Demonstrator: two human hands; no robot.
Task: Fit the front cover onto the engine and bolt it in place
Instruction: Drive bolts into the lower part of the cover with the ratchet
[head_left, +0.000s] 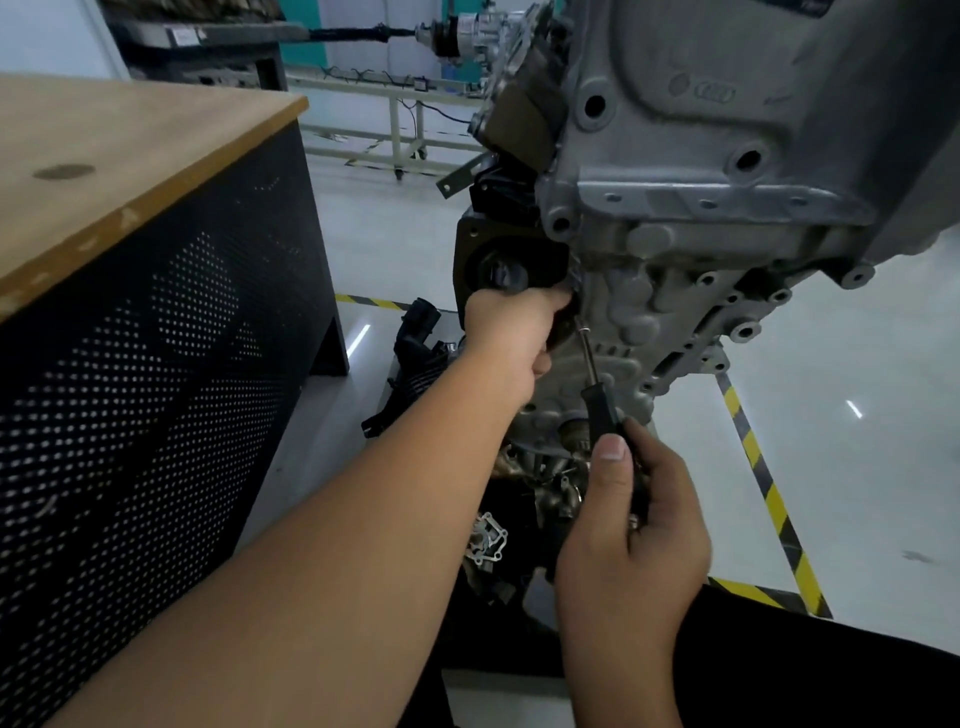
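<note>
A grey engine (727, 218) hangs on a stand at centre right. Against its left face sits the dark front cover (498, 254), with a round opening in it. My left hand (511, 343) grips the cover's lower edge and holds it against the engine. My right hand (631, 545) grips the black handle of a screwdriver (597, 400). Its thin shaft points up and left, and its tip reaches the seam between cover and engine, just beside my left fingers.
A wooden-topped bench (130, 156) with a black perforated side stands at the left. Black hoses and loose metal parts (415, 364) lie on the floor under the engine. Yellow-black tape (769, 478) marks the pale floor at right. A rack with cables stands behind.
</note>
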